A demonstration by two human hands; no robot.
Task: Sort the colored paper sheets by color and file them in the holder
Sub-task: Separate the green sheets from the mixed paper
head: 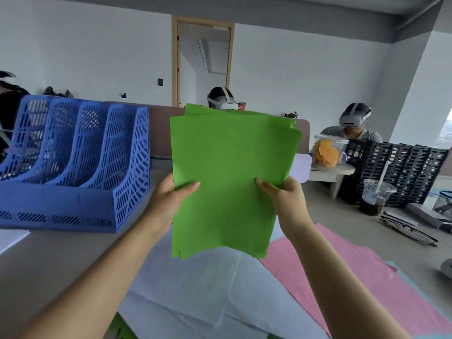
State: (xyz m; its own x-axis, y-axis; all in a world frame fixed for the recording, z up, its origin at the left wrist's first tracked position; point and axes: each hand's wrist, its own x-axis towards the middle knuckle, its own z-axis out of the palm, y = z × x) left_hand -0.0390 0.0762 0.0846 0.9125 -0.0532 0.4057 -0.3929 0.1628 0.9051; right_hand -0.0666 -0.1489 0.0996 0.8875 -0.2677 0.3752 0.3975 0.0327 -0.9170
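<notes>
A stack of green paper sheets (pixel 230 172) stands upright in the air in front of me, its edges slightly uneven. My left hand (pixel 168 199) grips its left edge with the thumb on the front. My right hand (pixel 283 201) grips the right edge the same way. The blue mesh file holder (pixel 80 172), with several slots, stands on the table to the left of the stack. Below the stack lie white sheets (pixel 210 297) and pink sheets (pixel 342 272) on the table, with a light blue edge (pixel 413 287) under the pink.
A plastic cup with a dark drink and straw (pixel 375 196), glasses (pixel 408 231) and black crates (pixel 403 172) stand at the right. A clear jar with orange contents (pixel 329 152) sits behind. Two people with headsets sit beyond a partition.
</notes>
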